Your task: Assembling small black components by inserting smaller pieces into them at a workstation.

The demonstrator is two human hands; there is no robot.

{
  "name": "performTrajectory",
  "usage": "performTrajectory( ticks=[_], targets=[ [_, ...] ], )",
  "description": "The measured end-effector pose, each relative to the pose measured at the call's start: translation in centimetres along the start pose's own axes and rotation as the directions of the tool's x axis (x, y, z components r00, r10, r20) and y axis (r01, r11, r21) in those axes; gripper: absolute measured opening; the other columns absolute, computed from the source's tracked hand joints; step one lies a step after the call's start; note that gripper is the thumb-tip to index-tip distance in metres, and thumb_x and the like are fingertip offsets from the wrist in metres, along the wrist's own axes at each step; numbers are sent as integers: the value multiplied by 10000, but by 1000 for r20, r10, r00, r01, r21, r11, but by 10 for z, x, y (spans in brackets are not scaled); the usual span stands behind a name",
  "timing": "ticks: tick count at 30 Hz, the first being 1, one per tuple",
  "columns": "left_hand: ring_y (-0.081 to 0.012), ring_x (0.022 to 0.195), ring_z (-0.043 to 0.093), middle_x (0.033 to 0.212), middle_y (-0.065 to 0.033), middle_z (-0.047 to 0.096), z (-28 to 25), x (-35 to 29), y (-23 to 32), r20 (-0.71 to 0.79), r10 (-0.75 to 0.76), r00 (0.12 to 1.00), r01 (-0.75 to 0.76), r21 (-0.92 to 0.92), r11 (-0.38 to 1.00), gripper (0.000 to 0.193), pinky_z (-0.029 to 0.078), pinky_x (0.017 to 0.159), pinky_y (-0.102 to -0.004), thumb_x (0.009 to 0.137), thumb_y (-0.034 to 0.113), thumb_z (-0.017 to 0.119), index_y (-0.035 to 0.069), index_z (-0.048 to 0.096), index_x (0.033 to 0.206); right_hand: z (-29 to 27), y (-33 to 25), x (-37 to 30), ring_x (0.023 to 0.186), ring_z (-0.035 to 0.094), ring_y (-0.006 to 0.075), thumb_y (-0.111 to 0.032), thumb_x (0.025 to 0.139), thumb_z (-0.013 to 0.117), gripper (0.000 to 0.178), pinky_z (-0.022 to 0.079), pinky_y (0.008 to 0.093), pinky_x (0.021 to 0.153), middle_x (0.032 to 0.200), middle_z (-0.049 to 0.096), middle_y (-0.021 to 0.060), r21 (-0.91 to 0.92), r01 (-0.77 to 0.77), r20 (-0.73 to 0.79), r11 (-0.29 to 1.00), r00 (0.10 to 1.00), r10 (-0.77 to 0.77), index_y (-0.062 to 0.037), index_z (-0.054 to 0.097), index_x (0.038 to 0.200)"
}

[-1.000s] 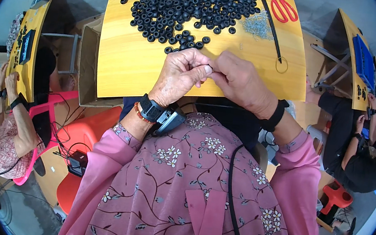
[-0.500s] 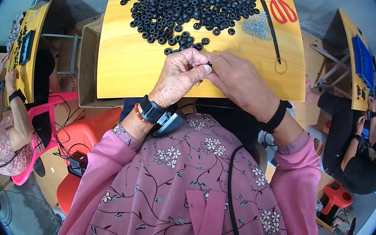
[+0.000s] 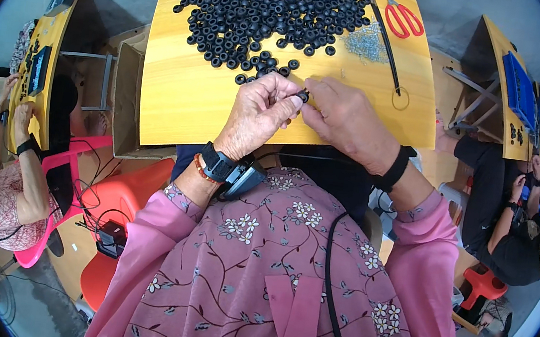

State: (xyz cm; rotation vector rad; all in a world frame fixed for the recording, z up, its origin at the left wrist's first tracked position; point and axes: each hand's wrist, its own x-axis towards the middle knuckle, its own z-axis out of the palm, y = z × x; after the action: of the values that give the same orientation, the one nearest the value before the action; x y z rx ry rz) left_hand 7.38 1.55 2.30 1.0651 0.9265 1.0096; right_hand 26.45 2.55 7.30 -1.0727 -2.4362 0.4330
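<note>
Over the near part of the yellow table, my left hand (image 3: 260, 110) pinches a small black rubber ring (image 3: 302, 96) between thumb and fingers. My right hand (image 3: 347, 117) is close beside it, its thumb and fingers drawn together at the ring; whether something tiny sits in them is hidden. Just past my hands a few loose black rings (image 3: 262, 65) lie on the wood. Behind these spreads a big pile of the same black rings (image 3: 261, 22). To the pile's right is a small heap of fine silvery metal bits (image 3: 367, 43).
Red-handled scissors (image 3: 403, 20) and a thin black rod (image 3: 387, 45) lie at the table's (image 3: 177, 100) right side, near a thin loop (image 3: 401, 97). A cardboard box (image 3: 129, 94) stands at the left, by a red chair (image 3: 121, 197). Other people work at tables on both sides.
My hands have drawn slightly apart, and the black ring between them shows more plainly. The pile, scissors and metal bits lie as before.
</note>
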Motion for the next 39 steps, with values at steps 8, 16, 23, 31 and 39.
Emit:
performTrajectory(
  ticks=[8, 16, 23, 31, 39],
  targets=[
    [-67, 637, 576, 781, -36, 652, -5, 1, -1, 32, -49, 998, 46, 71, 996, 88, 472, 566, -208, 986, 87, 604, 9, 610, 946, 7, -3, 1, 736, 641, 316, -173, 883, 653, 203, 526, 413, 637, 791, 572, 125, -61, 76, -28, 995, 997, -78, -10, 537, 916],
    [-65, 597, 563, 738, -28, 628, 1, -2, -3, -11, -29, 1000, 30, 134, 991, 55, 464, 538, -215, 954, 26, 610, 7, 596, 905, 6, 3, 3, 706, 647, 295, -155, 867, 648, 177, 534, 395, 604, 778, 568, 115, -167, 216, 56, 962, 976, -209, -10, 546, 882],
    [-55, 581, 553, 703, -6, 601, 3, -3, 0, -41, -35, 999, 39, 101, 994, 90, 462, 532, -221, 928, 36, 649, 8, 594, 861, 16, 6, 0, 692, 639, 329, -149, 858, 672, 170, 527, 408, 601, 774, 583, 130, 34, 70, -15, 997, 997, -70, -19, 574, 908],
    [-59, 588, 566, 709, -16, 620, 2, 0, -2, -66, -16, 998, 17, 12, 1000, 89, 467, 542, -214, 927, 30, 652, 6, 608, 855, 23, 0, -1, 682, 639, 346, -145, 859, 699, 178, 514, 429, 598, 766, 597, 136, 294, -98, -91, 951, 987, 129, -13, 588, 902],
    [-62, 602, 581, 715, -23, 633, 4, 0, -3, -90, -15, 996, 16, 17, 1000, 82, 471, 550, -212, 923, 16, 650, -2, 613, 851, 22, 4, 3, 729, 633, 351, -178, 857, 695, 215, 516, 440, 632, 778, 590, 144, 80, -1, -24, 997, 1000, 3, -25, 546, 882]
  ],
)
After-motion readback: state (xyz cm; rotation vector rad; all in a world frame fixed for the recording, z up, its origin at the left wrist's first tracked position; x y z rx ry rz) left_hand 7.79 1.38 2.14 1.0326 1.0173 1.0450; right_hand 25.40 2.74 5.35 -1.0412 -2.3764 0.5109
